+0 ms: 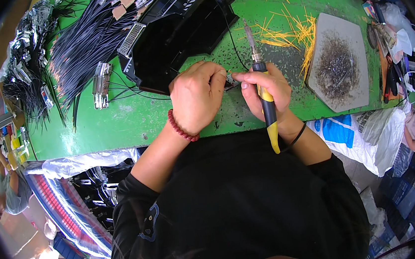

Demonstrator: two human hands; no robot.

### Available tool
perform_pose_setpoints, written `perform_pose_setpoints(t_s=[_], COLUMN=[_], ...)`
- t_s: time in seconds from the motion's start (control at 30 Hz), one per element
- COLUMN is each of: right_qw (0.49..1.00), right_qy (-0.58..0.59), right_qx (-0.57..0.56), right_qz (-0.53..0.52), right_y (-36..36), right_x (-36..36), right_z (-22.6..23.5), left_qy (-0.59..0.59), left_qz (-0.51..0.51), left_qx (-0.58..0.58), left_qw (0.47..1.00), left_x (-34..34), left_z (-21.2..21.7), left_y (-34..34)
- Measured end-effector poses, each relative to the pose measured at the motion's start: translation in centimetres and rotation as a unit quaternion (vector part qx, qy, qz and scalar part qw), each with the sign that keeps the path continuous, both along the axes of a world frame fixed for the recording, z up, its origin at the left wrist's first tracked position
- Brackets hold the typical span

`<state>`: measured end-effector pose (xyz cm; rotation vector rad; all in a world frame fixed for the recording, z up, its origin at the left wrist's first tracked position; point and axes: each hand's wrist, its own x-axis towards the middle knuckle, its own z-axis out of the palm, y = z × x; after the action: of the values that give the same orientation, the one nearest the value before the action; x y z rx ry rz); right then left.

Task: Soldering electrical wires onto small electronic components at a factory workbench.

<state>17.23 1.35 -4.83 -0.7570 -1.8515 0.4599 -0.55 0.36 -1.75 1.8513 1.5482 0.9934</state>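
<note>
In my right hand is a soldering iron with a black and yellow handle, its metal tip pointing away from me. The right thumb and forefinger reach toward my left hand, whose fingers are closed in a pinch. Something tiny shows between the two hands, too small to name. A black plastic shell, like a toy vehicle body, lies just beyond my left hand. Thin dark wires run from a silver metal-clad part toward that hand; where they end is hidden.
Bundled black wires and foil-wrapped parts cover the far left of the green table. Thin yellow strands lie scattered right of the iron, beside a grey board with dark residue. Other people are at both sides.
</note>
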Motion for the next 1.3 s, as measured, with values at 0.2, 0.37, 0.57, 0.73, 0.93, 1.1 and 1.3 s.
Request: perform_pose_setpoints(t_s=[0.2, 0.37, 0.57, 0.73, 0.93, 1.1, 1.3], right_qw=[1.0, 1.0, 1.0, 1.0, 1.0, 1.0, 1.0], right_qy=[-0.014, -0.019, -0.017, -0.017, -0.015, -0.018, -0.02], right_qx=[-0.002, -0.017, -0.016, -0.01, -0.009, -0.012, -0.022], right_qz=[-0.002, -0.004, -0.001, 0.004, -0.002, -0.005, -0.008], right_y=[0.12, -0.01, -0.03, 0.12, 0.19, 0.05, -0.14], right_x=[-0.03, -0.03, 0.09, -0.02, -0.14, -0.06, 0.12], right_z=[0.09, 0.06, -0.08, 0.24, 0.16, 0.26, 0.38], left_qy=[-0.007, -0.015, -0.016, -0.006, 0.0, -0.003, -0.008], left_qz=[-0.009, -0.013, -0.021, -0.024, -0.01, -0.008, -0.004], left_qx=[-0.002, 0.003, -0.008, -0.014, -0.006, 0.0, -0.004], left_qw=[1.0, 1.0, 1.0, 1.0, 1.0, 1.0, 1.0], left_x=[-0.12, -0.24, -0.35, -0.34, -0.23, -0.09, -0.11], left_z=[0.09, 0.01, 0.17, 0.26, 0.13, 0.02, 0.11], left_y=[0.01, 0.05, 0.03, 0.08, -0.01, -0.15, -0.09])
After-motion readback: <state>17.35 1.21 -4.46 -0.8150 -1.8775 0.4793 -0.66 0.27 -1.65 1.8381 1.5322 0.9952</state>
